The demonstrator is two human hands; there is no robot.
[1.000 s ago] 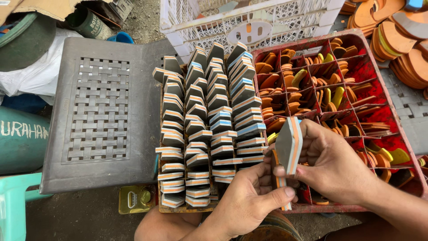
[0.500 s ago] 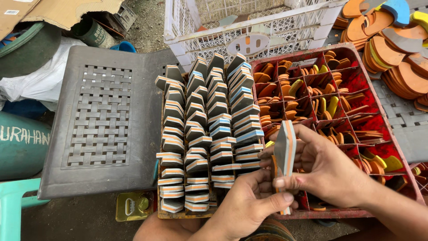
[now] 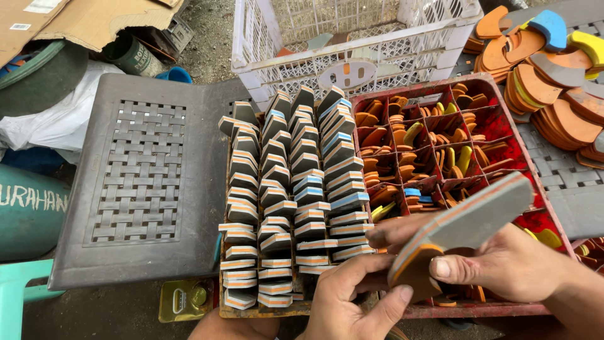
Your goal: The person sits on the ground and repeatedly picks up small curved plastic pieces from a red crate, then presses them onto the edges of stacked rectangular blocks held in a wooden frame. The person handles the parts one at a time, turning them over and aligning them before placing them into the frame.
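Hands grip one sole [image 3: 469, 220]: left hand [image 3: 355, 296] pinches its near end, right hand [image 3: 497, 267] supports it. Red crate [image 3: 503, 126] lies beneath, stacked soles [image 3: 296, 195] to the left.

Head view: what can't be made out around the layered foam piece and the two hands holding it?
- Foam piece: its lower end is covered by the left hand and right hand.
- Red divided crate: the near compartments are hidden behind the hands and the piece.
- Both forearms are cut off by the bottom edge.
- Small orange pieces in the compartments: too small to tell their shapes.
- Stacked layered blocks: only the edges show.
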